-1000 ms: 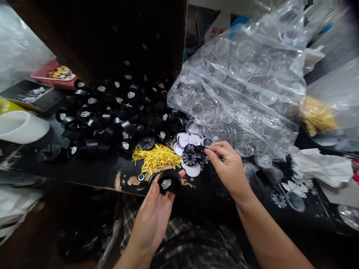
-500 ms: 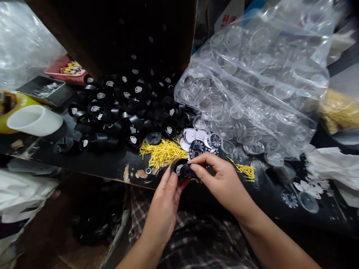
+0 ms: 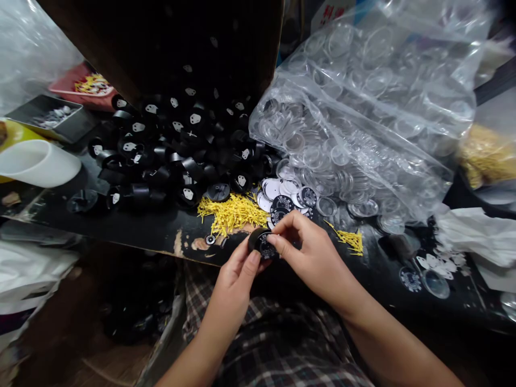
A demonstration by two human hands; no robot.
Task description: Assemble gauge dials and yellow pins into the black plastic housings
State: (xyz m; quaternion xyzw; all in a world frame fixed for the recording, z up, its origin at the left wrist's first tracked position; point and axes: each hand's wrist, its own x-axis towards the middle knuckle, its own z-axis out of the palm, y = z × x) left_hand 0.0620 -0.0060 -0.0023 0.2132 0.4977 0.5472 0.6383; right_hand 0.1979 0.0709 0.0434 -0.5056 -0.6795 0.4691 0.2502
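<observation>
At the near edge of the black tabletop (image 3: 149, 231), I see my left hand (image 3: 237, 269) with its grip closed around a round black plastic housing (image 3: 255, 239), while my right hand (image 3: 304, 239) pinches the black dial disc with white markings (image 3: 266, 247) at its face.

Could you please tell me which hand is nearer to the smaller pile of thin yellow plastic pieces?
The right hand is nearer, just left of the smaller yellow pile without touching it. The left hand is farther left, holding a round black plastic housing.
</observation>
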